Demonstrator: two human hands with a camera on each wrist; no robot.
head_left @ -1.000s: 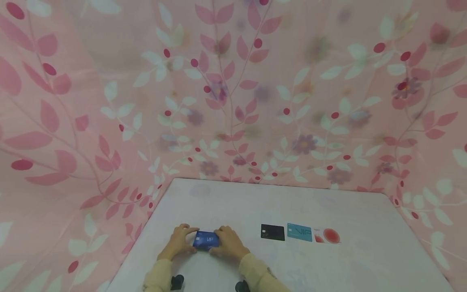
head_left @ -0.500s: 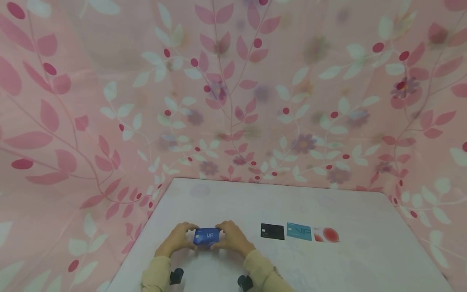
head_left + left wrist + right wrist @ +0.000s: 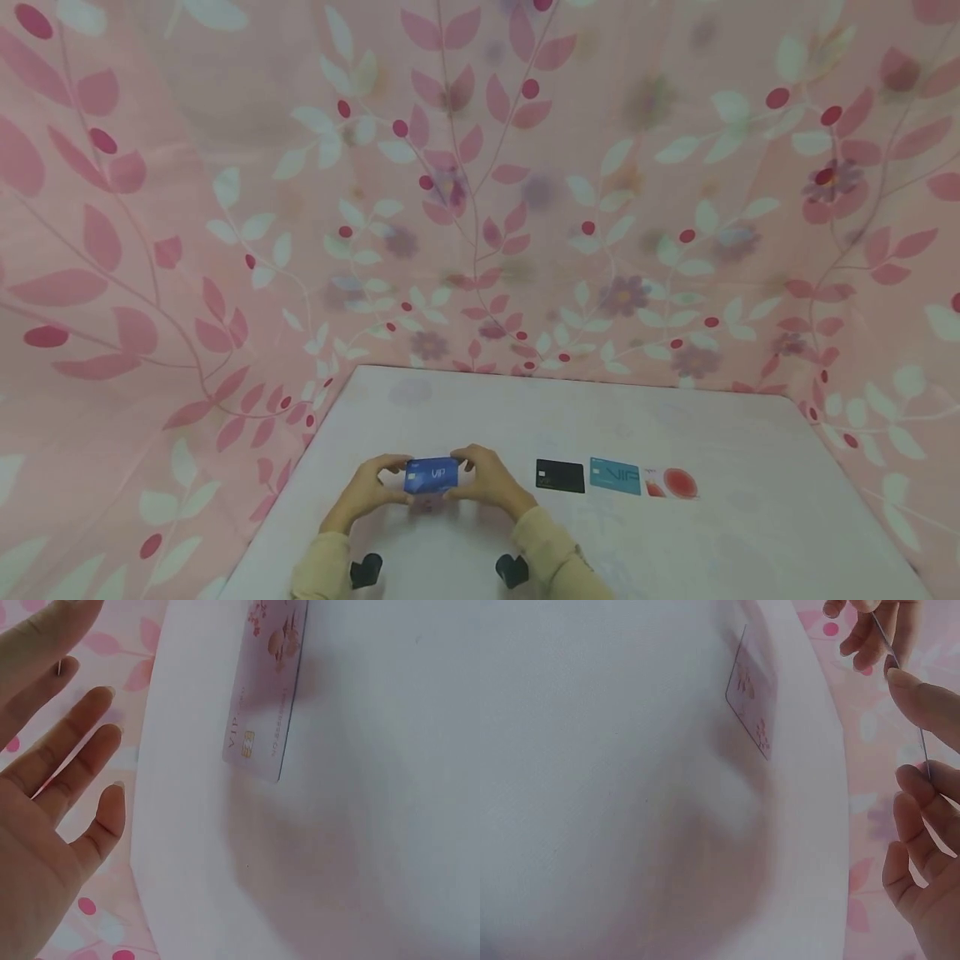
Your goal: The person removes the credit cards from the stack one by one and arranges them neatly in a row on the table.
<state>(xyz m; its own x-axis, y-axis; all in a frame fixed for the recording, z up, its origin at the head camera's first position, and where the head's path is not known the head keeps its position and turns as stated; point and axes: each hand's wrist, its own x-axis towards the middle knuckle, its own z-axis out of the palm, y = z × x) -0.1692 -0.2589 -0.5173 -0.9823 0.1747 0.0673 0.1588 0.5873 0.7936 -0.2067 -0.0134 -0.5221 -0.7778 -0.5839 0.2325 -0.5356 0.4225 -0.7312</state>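
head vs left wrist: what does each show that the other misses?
Only the head view: both hands, left hand and right hand, pinching a blue card by its short ends above the table, plus a row of a black card, a teal card and a white card with a red circle, and the pink leaf-patterned cloth behind.

Only the left wrist view: a pale pink card lying flat on the table near its edge.

Both: the left hand, the white table, the pink cloth.

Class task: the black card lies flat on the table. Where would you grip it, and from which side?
Grip the black card by its two short edges, coming from above: it lies flat on the table, so a fingertip likely must first lift one edge.
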